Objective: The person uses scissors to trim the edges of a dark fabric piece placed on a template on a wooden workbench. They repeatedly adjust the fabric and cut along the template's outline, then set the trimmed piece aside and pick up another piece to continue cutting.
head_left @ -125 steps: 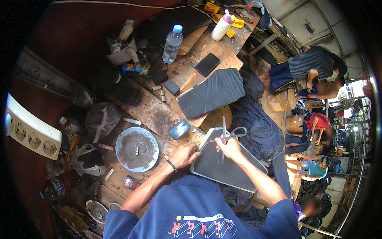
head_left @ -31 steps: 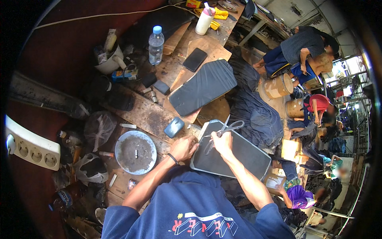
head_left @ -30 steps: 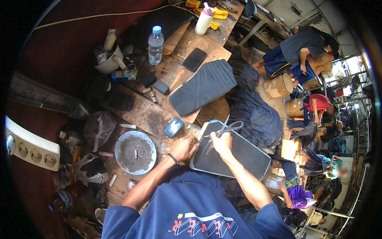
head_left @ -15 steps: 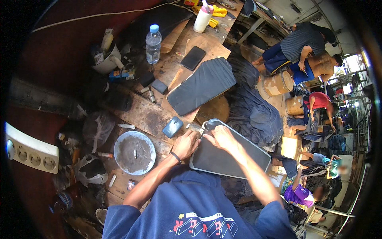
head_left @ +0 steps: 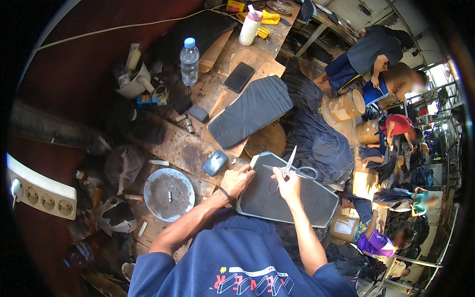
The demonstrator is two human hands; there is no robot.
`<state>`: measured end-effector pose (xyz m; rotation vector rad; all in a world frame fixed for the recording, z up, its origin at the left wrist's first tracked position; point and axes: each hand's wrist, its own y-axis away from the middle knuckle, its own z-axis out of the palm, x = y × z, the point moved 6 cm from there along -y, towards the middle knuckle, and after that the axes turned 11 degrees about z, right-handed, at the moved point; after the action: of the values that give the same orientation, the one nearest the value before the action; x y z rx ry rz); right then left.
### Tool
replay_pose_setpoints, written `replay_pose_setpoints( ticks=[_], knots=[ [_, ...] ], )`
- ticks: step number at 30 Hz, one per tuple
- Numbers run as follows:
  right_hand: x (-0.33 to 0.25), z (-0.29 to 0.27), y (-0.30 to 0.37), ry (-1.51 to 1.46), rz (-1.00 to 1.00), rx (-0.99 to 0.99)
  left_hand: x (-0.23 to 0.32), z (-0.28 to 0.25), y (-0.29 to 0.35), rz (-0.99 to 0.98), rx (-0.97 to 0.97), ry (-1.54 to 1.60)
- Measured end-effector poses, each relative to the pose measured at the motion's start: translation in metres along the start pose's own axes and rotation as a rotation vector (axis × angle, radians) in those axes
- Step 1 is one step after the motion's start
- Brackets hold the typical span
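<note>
In front of me lies a flat dark board (head_left: 297, 210) with pale edges and angled corners. My left hand (head_left: 237, 181) is closed at its upper left corner, fingers pressed together; what they pinch, if anything, is too small to make out. Over the board's upper part, my right hand (head_left: 287, 187) grips a pair of scissors (head_left: 289, 159) with blades spread, one pointing up and one toward my left hand. One finger loop sticks out to the right of the hand. A blue-grey oval object (head_left: 215, 163) rests just beyond my left hand.
Beyond the board, a similar black padded panel (head_left: 251, 111) lies near a phone (head_left: 239, 77). A water bottle (head_left: 189, 62) and a white flask (head_left: 250, 27) stand farther back. At left are a round ash-filled dish (head_left: 169, 194) and a power strip (head_left: 42, 190). Dark cloth (head_left: 321, 133) is heaped at right; several people work beyond.
My right hand has moved right and slightly down from the board's upper corner, and the spread scissors now show in it. My left hand has shifted slightly right along the corner.
</note>
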<state>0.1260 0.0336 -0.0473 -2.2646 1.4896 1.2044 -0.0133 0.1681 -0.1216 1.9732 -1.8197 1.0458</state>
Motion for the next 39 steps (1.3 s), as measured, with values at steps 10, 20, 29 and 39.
replay_pose_setpoints(
  ticks=[10, 20, 29, 39],
  knots=[
    [0.022, 0.016, 0.014, -0.088, 0.136, 0.056, -0.004, 0.013, -0.008, -0.223, -0.018, -0.013],
    [0.019, 0.052, 0.002, 0.131, 0.188, 0.109, -0.007, 0.005, 0.010, -0.170, 0.177, 0.272],
    [0.007, 0.049, 0.000, 0.247, 0.170, 0.189, -0.008, 0.006, 0.012, -0.178, 0.267, 0.304],
    [0.005, 0.058, -0.003, 0.068, 0.175, 0.132, -0.008, 0.001, 0.010, -0.128, 0.262, 0.235]
  ],
)
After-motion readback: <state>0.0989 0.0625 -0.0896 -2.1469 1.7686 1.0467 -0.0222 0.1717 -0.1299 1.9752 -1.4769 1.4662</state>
